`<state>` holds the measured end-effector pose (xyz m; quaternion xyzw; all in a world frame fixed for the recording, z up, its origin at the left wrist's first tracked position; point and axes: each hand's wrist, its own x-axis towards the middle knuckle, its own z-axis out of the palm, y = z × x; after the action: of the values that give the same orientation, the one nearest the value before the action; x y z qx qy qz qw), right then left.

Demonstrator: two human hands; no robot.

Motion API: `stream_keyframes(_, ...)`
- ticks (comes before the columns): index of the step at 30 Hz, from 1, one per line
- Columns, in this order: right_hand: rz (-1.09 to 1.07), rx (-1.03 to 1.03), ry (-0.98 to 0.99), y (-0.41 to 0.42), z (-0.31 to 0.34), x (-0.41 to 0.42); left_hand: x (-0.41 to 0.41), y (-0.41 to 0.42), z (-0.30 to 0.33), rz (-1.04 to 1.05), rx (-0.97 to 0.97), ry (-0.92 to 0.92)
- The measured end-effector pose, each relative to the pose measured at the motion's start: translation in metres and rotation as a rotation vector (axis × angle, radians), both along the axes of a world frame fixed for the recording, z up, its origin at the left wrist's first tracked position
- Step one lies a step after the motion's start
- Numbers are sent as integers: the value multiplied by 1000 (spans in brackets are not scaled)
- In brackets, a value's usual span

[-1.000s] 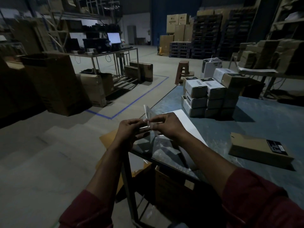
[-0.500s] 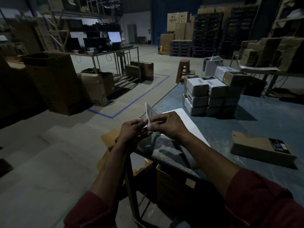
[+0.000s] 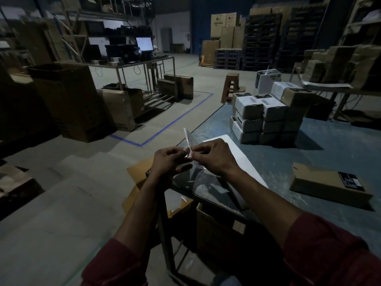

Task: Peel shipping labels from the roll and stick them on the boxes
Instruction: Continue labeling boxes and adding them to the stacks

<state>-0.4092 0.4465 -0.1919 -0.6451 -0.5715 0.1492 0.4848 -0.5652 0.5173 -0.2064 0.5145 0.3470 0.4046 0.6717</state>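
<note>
Head view: the left hand (image 3: 168,159) and right hand (image 3: 213,156) are pinching one white shipping label (image 3: 189,141) between fingertips over the table's (image 3: 340,157) near corner, its free end standing slightly higher than a second ago. Peeling is judged to be progressing slowly; the stacked boxes (image 3: 261,118) and flat brown box (image 3: 329,185) are waiting well apart.

lit monitor (image 3: 144,43), brown stool (image 3: 232,86), stacked pallets (image 3: 261,41)

label (image 3: 188,138): white
sleeves (image 3: 321,250): dark red
surface (image 3: 340,155): scuffed blue-grey
far stacked boxes (image 3: 250,109): white, barcoded
near right box (image 3: 327,184): brown, black patch
floor line (image 3: 175,120): blue
</note>
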Motion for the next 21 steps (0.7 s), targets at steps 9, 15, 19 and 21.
stream_keyframes(9, -141, -65, 82, -4, 3, 15, 0, 5, -7, 53, 75, 137)
stream_keyframes(15, -171, -106, 541, -13, 22, 36, -4, 15, -17, 198, 54, 226)
stream_keyframes(19, -223, -70, 647, -19, 36, 52, -6, 22, -23, 239, 21, 296)
stream_keyframes(21, -263, -57, 678, -21, 41, 60, -7, 21, -23, 257, 41, 391)
